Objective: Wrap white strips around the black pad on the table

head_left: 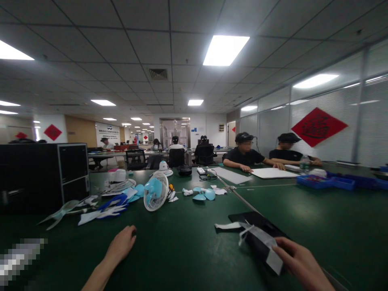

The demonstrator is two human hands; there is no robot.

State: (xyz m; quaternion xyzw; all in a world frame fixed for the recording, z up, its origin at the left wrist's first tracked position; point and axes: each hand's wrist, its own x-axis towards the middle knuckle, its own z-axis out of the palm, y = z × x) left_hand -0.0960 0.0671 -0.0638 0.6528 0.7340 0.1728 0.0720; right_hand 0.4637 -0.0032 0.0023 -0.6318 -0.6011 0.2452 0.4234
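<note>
My left hand (121,244) rests on the green table (169,250), its fingers curled in and nothing visible in them. At the lower right, my right hand (298,262) pinches the near end of a long, crumpled white-and-grey strip (263,238) between thumb and fingers. Whether the strip is paper or thin plastic I cannot tell. A twisted white tie-like piece hangs from its middle, and its far end reaches left. Beneath it lies a flat black object (257,222). Beyond my left hand stands a small fan head (156,191) with blue blades and a white guard.
White-and-blue gloves (106,212) and loose pale blades (62,212) lie left, by a black computer case (72,169). A blue fan blade (203,194) sits mid-table. Blue trays (315,182) stand right. Two people in dark shirts sit across, with hands at a white board (273,173).
</note>
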